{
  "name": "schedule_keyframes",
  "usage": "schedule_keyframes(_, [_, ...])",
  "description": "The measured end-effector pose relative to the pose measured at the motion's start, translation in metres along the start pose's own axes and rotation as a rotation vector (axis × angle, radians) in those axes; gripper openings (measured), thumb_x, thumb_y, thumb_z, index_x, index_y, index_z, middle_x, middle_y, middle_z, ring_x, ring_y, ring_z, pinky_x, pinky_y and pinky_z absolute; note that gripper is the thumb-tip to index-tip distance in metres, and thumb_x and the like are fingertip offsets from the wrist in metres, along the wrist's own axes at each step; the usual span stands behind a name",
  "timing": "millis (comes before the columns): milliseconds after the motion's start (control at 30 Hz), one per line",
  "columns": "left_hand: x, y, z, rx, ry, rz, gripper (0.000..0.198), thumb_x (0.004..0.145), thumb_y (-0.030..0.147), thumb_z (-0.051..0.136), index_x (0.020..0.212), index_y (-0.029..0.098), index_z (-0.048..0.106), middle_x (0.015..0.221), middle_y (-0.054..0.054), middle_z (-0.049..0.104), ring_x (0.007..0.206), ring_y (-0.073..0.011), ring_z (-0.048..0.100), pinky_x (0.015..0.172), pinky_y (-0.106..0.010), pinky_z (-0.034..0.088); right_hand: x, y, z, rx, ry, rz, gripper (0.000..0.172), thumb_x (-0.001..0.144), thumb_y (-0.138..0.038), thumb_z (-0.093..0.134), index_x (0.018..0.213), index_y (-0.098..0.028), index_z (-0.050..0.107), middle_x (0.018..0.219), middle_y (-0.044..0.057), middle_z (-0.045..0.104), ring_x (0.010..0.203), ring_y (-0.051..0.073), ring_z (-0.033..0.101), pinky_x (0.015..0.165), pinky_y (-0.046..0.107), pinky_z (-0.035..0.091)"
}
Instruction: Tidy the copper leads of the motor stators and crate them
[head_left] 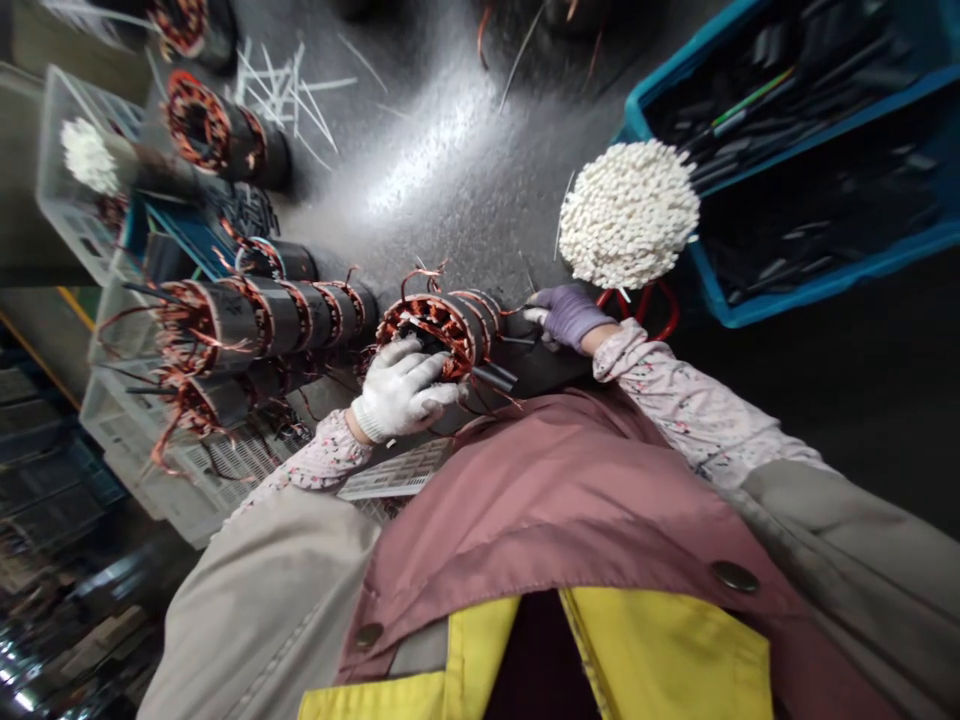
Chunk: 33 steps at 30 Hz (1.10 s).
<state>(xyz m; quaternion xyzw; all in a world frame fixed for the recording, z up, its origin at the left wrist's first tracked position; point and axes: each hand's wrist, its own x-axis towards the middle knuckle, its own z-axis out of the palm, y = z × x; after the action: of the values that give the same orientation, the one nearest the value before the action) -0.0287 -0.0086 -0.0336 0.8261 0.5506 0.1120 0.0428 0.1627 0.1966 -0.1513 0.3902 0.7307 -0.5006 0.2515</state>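
In front of my body a motor stator [469, 318] with copper windings stands on the dark work surface. My left hand [409, 388], in a white knitted glove, grips its near rim, with fingers reaching over the windings toward the bore. To the right, my right hand [568, 316], in a purple glove, has its fingers closed on a copper wire [514, 311] that runs out from the stator's side. Dark sleeved leads [493, 377] stick out from the stator near my apron. Loose copper ends rise from its far side.
A large bundle of white sleeving tubes [630, 213] stands beyond my right hand. Blue bins [709, 285] with dark tube pieces are at the right. More stators [259, 315] lie at left by white plastic crates [120, 400]. Loose white tubes [289, 90] lie farther back.
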Motion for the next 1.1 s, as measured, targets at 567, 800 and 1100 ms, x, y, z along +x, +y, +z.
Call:
schedule_keyframes(567, [-0.004,0.002,-0.001,-0.108,-0.076,-0.045,0.016,0.089,0.032,0.064,0.101,0.036,0.074,0.109,0.001,0.077,0.089,-0.0156,0.069,0.099,-0.040,0.050,-0.005,-0.007,0.000,-0.412,0.017,-0.296,0.036,0.099,-0.021,0.054,0.130,-0.015,0.070,0.121,0.017,0.074,0.113,0.028,0.069,0.094,0.036,0.050])
schedule_keyframes(800, [-0.005,0.004,0.000,-0.078,-0.054,-0.034,0.020,0.088,0.033,0.064,0.105,0.036,0.073,0.112,0.000,0.076,0.091,-0.0162,0.069,0.100,-0.041,0.049,-0.005,0.007,0.003,0.297,-0.004,0.004,0.036,0.101,-0.019,0.051,0.134,-0.012,0.066,0.080,0.007,0.076,0.055,0.015,0.065,0.057,0.025,0.054])
schedule_keyframes(1100, [0.004,0.011,0.008,-0.012,0.140,-0.051,0.017,0.088,0.031,0.062,0.102,0.034,0.072,0.103,-0.001,0.076,0.083,-0.0156,0.066,0.095,-0.038,0.047,0.017,-0.005,0.024,0.263,0.117,-0.174,0.026,0.095,-0.034,0.063,0.100,-0.015,0.080,0.100,0.010,0.079,0.098,0.024,0.075,0.095,0.036,0.058])
